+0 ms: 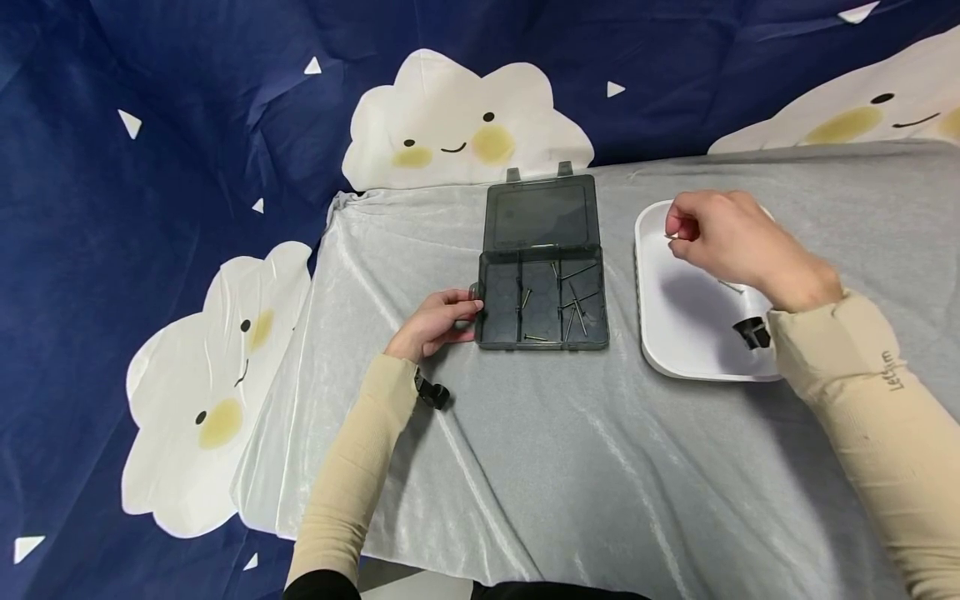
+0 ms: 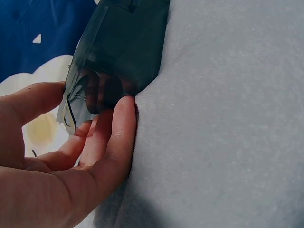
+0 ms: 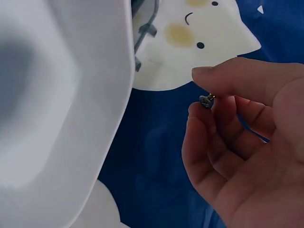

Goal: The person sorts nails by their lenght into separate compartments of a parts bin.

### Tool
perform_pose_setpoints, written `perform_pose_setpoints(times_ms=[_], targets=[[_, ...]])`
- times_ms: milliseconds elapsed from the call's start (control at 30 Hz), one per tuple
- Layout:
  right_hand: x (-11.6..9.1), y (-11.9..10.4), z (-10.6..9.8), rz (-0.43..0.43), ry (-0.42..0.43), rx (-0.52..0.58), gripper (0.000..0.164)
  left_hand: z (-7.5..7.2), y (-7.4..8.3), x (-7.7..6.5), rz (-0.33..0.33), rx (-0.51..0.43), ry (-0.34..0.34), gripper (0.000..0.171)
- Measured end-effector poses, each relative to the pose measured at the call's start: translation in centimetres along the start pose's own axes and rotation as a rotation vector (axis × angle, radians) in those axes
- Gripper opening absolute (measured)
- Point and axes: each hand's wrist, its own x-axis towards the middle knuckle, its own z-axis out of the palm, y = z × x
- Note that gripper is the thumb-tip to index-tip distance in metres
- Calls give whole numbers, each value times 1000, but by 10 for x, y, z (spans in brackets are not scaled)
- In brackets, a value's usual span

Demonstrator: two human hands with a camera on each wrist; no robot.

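Note:
My right hand (image 1: 731, 237) is raised over the white tray (image 1: 671, 333), pinching a small screw (image 3: 205, 101) between thumb and fingers. Its head shows at the fingertips in the right wrist view; most of the shank is hidden. To the left, a smoky grey plastic organizer box (image 1: 498, 304) lies with its lid (image 1: 542, 212) folded back. My left hand (image 1: 437, 323) grips the box's left side, thumb on one face and fingers against the other. Several long screws (image 1: 576, 307) lie in the right compartment, a few shorter ones (image 1: 526, 298) in the middle one.
Beneath my right wrist, small metal pieces (image 1: 731, 287) show in the tray, partly covered by the hand and wrist camera (image 1: 752, 332). Grey cloth (image 1: 540, 450) covers the table. A navy sheet with smiling clouds (image 1: 465, 125) hangs behind and to the left.

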Motion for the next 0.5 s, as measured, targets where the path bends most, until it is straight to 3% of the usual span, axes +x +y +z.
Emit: perform_pose_setpoints(times_ms=[500], targets=[[4, -25, 7, -90, 150, 57, 10, -1, 0, 2, 1, -8, 1, 38]])
